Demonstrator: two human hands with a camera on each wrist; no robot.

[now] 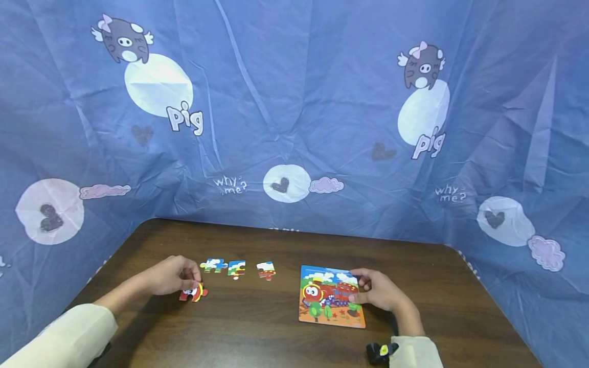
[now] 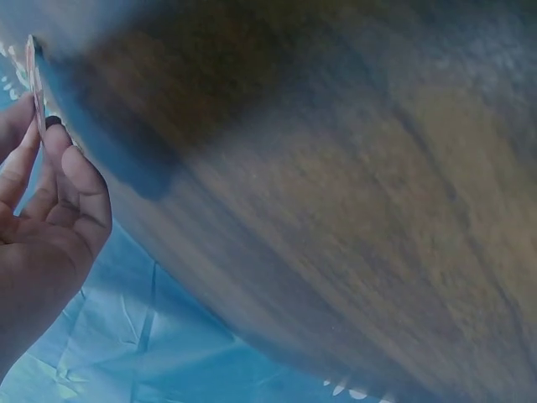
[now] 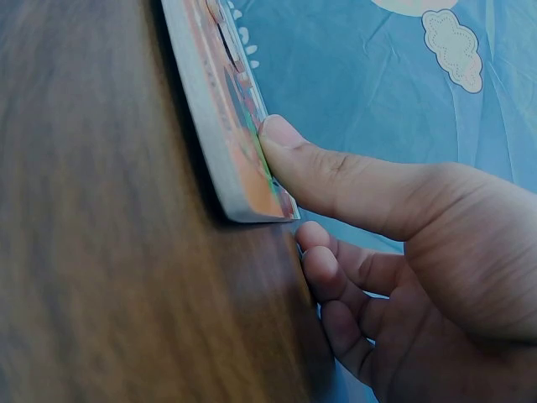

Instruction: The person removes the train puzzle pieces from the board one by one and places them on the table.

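Note:
My left hand (image 1: 172,276) pinches a red jigsaw piece (image 1: 197,293) with part of a cartoon face on it, at the left of the table. Edge-on, the piece (image 2: 35,80) shows between thumb and fingers in the left wrist view. To the right, my right hand (image 1: 379,291) holds the right edge of a square puzzle board (image 1: 329,314) that carries a red cartoon train. Its thumb (image 3: 289,147) lies on the board's face, with the other fingers curled at the edge. The board seems to lie flat on the table.
Three loose jigsaw pieces lie between the hands: a blue-and-white piece (image 1: 213,265), a second piece (image 1: 236,268) beside it, and a third piece (image 1: 266,270) farther right. The brown table (image 1: 257,332) ends at a blue printed curtain (image 1: 294,128). A black strap (image 1: 381,352) sits near my right sleeve.

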